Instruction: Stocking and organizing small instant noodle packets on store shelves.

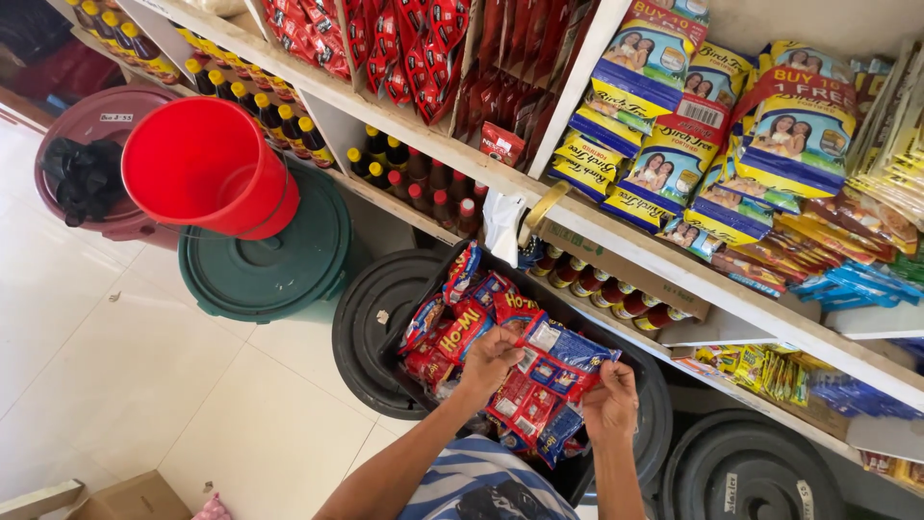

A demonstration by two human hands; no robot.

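Head view looks straight down at a shop corner, and it's crowded. Upper left of the frame, a red bucket (207,164) sits on a green bin lid (269,255), with a maroon lid (91,125) carrying a black plastic bag (82,178) just behind it. Across the top runs a wooden shelf (616,226) packed with small yellow-capped bottles (260,106), red-capped bottles (433,188) and hanging red sachet strips (404,48). Upper right, blue-and-yellow packets (674,144) are stacked close together. Lower right, a black bin lid (746,472) lies partly under the shelf edge.

Centre frame, a black round bin lid (371,332) carries a dark tray (423,390) filled with red and blue snack sachets (457,323), jumbled and overlapping. A cardboard box (125,501) peeks in at the lower left on the tiled floor (144,366).

Now the hands: both forearms come up from the bottom edge. The left hand (489,358) is palm down, fingers closed on the upper edge of a strip of blue-and-red sachets (549,385). The right hand (611,400) pinches the same strip at its right side, thumb and fingers clamped on it. That strip hangs between the two hands, just above the tray, at the centre bottom of the frame.
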